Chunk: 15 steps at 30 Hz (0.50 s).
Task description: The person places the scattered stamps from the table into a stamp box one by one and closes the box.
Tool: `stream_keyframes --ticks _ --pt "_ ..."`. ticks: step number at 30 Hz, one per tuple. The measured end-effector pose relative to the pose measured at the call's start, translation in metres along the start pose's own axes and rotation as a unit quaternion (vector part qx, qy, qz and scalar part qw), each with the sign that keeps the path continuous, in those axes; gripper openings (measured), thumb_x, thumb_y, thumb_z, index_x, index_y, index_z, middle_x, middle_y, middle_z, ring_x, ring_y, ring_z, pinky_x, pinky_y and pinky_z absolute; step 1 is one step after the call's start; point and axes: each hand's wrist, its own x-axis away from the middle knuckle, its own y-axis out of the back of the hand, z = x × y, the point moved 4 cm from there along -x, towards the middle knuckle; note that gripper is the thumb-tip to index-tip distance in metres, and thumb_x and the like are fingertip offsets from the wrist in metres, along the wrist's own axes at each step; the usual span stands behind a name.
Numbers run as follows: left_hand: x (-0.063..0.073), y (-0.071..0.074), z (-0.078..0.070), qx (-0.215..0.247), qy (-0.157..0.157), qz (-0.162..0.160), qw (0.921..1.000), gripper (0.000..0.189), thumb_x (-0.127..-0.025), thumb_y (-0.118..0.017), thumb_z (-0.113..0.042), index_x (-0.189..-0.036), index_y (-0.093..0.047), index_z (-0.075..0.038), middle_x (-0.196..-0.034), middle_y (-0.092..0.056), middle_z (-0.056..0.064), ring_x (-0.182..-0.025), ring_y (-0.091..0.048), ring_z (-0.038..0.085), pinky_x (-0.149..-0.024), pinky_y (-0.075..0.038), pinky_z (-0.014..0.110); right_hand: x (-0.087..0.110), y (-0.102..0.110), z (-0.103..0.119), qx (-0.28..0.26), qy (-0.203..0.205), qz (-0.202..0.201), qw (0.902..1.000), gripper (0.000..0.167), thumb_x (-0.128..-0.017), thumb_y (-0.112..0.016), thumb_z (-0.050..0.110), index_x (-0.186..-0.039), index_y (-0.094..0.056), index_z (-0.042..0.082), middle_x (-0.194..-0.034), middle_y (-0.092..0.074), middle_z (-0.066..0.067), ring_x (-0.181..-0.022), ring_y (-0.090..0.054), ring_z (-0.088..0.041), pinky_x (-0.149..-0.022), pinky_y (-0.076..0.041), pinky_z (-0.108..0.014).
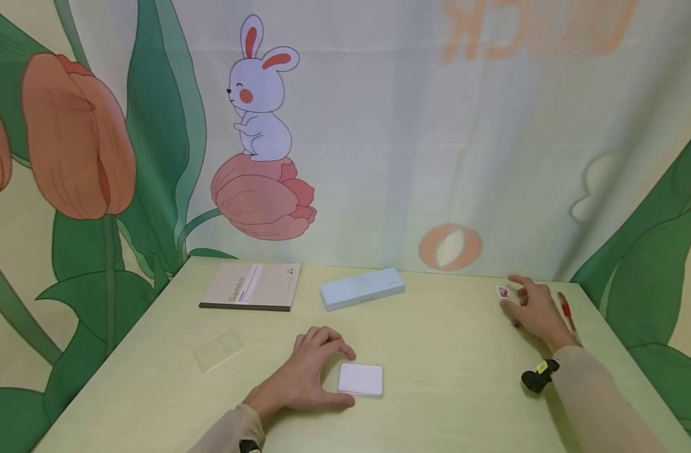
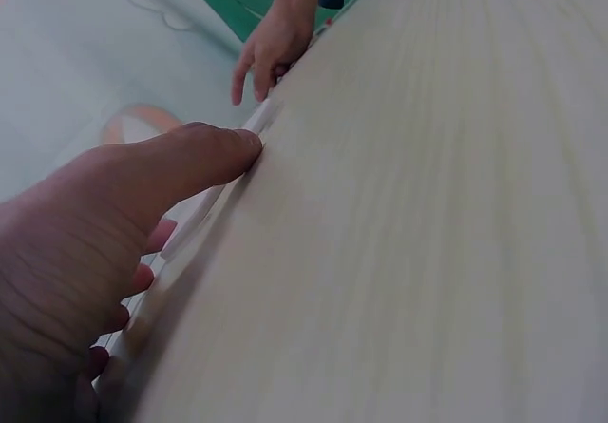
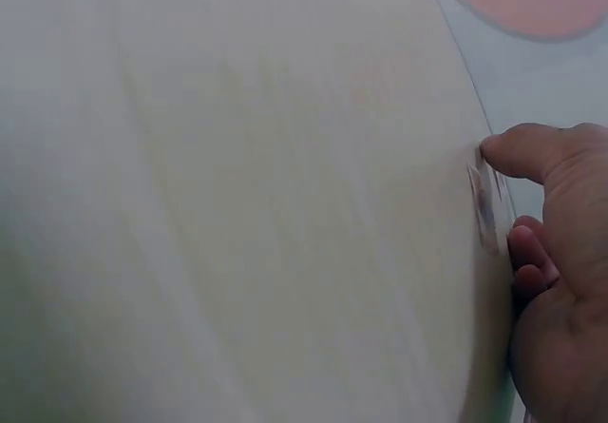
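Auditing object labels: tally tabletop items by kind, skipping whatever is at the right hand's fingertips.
Notebook: 1
Light blue case: 1
Clear plastic piece: 1
White rectangular item: 1
Red pen: 1
Total: 5

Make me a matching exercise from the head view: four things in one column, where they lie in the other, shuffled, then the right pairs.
Things
1. Notebook
2. Light blue case
3. White flat block
4. Red pen

Places
A. Just to the right of the right hand
B. Toward the back left corner of the table
C. Right beside the left hand
D. Near the back edge, around the middle

Right pairs
1-B
2-D
3-C
4-A
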Motion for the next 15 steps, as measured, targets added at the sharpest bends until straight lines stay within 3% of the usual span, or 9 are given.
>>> stream_keyframes --ticks 3,8,15 --pt "0.0002 0.0 0.0003 -0.003 -0.004 0.001 1.0 0.061 -0.082 -0.092 -0.059 -0.13 -0.071 -0.029 -0.139 -0.055 -0.004 -0.131 -0.045 0.02 -0.108 -0.034 0.054 0.0004 -0.0005 0.0017 0.01 -0.012 0.022 0.9996 0.075 -0.112 -0.066 0.028 -0.171 -0.03 0.0 -0.14 -0.036 -0.038 -0.116 -0.048 -0.045 -0.094 -0.047 -0.059" --pt "0.001 0.0008 0.001 -0.001 -0.007 -0.001 1.0 0.054 -0.082 -0.093 -0.05 -0.127 -0.072 -0.028 -0.138 -0.057 -0.004 -0.13 -0.045 0.02 -0.108 -0.033 0.053 0.0014 -0.0008 0.0034 0.023 -0.033 0.052 0.9978 0.075 -0.114 -0.06 0.031 -0.173 -0.025 0.002 -0.15 -0.016 -0.046 -0.119 -0.055 -0.052 -0.1 -0.045 -0.068" --pt "0.0007 0.0007 0.0022 0.003 -0.015 -0.011 0.9998 0.052 -0.082 -0.093 -0.048 -0.125 -0.072 -0.028 -0.137 -0.057 -0.004 -0.129 -0.046 0.019 -0.108 -0.033 0.054 -0.0045 -0.0025 0.0048 0.021 -0.051 0.056 0.9969 0.068 -0.114 -0.053 0.028 -0.172 -0.029 0.0 -0.154 -0.007 -0.049 -0.128 -0.037 -0.059 -0.105 -0.039 -0.071"
